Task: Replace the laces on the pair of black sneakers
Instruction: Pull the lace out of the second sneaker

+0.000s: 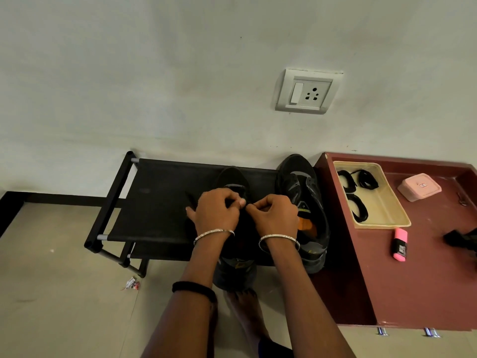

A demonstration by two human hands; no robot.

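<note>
Two black sneakers stand on a low black fabric rack (pixel 154 202). The left sneaker (pixel 233 177) is mostly covered by my hands; its heel sticks out over the rack's front edge. My left hand (pixel 215 211) and my right hand (pixel 275 214) meet above its lace area, fingers curled and pinching a thin black lace (pixel 245 206) between them. The lace is hard to make out against the dark shoe. The right sneaker (pixel 302 202) stands beside my right hand, with grey stripes and an orange insole showing.
A maroon cabinet top (pixel 426 267) lies to the right, holding a cream tray (pixel 387 210) with coiled black laces (pixel 358 208), a pink box (pixel 419 187) and a pink highlighter (pixel 400 244). A wall socket (pixel 308 91) is above. My bare foot (pixel 245 313) stands on the tiled floor.
</note>
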